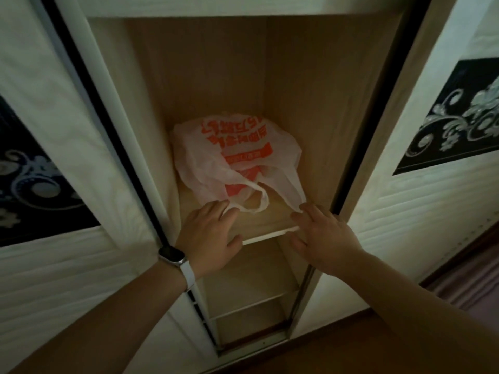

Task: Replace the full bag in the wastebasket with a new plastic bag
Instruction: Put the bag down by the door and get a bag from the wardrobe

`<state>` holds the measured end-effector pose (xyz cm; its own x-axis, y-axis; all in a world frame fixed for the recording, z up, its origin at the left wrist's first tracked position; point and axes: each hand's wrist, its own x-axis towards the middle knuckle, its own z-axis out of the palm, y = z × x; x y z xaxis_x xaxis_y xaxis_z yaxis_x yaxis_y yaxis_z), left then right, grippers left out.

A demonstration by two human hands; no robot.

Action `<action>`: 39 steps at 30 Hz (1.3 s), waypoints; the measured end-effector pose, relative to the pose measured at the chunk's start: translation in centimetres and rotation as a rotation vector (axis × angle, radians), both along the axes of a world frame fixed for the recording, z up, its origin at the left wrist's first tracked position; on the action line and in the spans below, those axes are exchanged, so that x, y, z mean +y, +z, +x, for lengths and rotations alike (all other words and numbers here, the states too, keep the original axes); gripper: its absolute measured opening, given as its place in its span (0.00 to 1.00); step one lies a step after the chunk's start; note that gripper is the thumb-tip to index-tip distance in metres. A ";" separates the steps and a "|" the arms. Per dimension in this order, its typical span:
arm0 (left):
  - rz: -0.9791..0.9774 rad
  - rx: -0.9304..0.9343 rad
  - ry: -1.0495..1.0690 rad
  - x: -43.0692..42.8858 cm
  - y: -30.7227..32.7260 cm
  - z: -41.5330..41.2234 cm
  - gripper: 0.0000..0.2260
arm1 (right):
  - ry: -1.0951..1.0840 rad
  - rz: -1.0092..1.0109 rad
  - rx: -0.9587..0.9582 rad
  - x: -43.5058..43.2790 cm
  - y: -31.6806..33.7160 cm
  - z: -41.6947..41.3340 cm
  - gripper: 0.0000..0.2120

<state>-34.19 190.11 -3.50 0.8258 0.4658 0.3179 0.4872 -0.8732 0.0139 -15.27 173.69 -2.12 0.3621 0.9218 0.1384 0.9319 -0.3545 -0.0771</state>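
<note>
A white plastic bag (pixel 237 152) with orange print lies crumpled on a wooden shelf (pixel 270 225) inside an open wardrobe. Its two handle loops hang toward the shelf's front edge. My left hand (pixel 210 233), with a watch on its wrist, rests flat at the shelf edge, its fingertips touching the left handle loop. My right hand (pixel 321 233) lies spread at the right of the shelf edge, fingertips at the end of the right handle. Neither hand has closed on the bag. No wastebasket is in view.
Sliding wardrobe doors (pixel 81 130) with dark floral panels stand on both sides of the opening. Lower shelves (pixel 251 300) sit beneath the bag's shelf. Wooden floor (pixel 351 346) shows at the bottom right.
</note>
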 end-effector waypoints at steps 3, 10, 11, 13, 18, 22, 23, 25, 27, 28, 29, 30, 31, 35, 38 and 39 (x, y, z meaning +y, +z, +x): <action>-0.043 0.006 0.024 0.7 -0.8 1.5 0.24 | -0.007 -0.025 0.019 1.5 -1.1 0.7 0.21; -0.155 0.100 0.091 2.1 -4.1 5.0 0.23 | 0.001 -0.013 0.216 6.1 -4.6 3.3 0.23; -0.170 0.105 0.097 2.5 -4.5 5.4 0.23 | -0.006 -0.006 0.226 6.6 -5.2 3.7 0.24; -0.198 0.122 0.103 3.1 -5.2 6.3 0.24 | -0.038 0.027 0.218 7.5 -6.6 4.7 0.26; -0.329 0.104 0.131 4.2 -7.2 8.7 0.23 | -0.158 0.070 0.209 9.0 -8.9 6.9 0.29; -0.297 0.058 0.190 4.9 -8.1 9.5 0.20 | -0.186 0.053 0.273 10.1 -9.9 7.3 0.29; -0.273 0.041 0.203 5.0 -8.3 9.5 0.18 | -0.182 0.049 0.300 10.4 -10.0 7.3 0.29; -0.252 -0.007 0.244 5.3 -8.7 9.6 0.16 | -0.174 0.055 0.326 10.8 -10.1 7.4 0.28; -0.275 -0.072 0.278 5.3 -8.9 9.6 0.14 | -0.153 0.098 0.294 10.9 -10.3 7.4 0.22; -0.281 -0.099 0.285 5.2 -9.0 9.6 0.13 | -0.135 0.124 0.271 10.9 -10.5 7.4 0.17; -0.280 -0.116 0.288 5.1 -9.1 9.5 0.13 | -0.116 0.146 0.253 10.9 -10.6 7.4 0.13; -0.278 -0.126 0.288 4.9 -9.1 9.4 0.13 | -0.097 0.154 0.252 10.9 -10.7 7.4 0.10; -0.275 -0.137 0.284 4.7 -9.1 9.2 0.12 | -0.078 0.153 0.262 10.9 -10.8 7.5 0.09; -0.276 -0.224 0.267 3.7 -8.8 7.6 0.10 | -0.011 0.163 0.283 10.3 -11.0 7.3 0.05; -0.307 -0.324 0.228 2.9 -8.1 6.4 0.11 | 0.043 0.251 0.281 8.9 -10.7 6.4 0.06; -0.319 -0.355 0.211 2.5 -7.8 6.0 0.11 | 0.052 0.298 0.284 8.3 -10.4 6.0 0.06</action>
<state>-28.16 192.64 -11.29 0.5704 0.7301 0.3763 0.5690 -0.6816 0.4601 -9.31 181.98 -12.48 0.3782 0.8747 0.3032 0.8750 -0.2308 -0.4257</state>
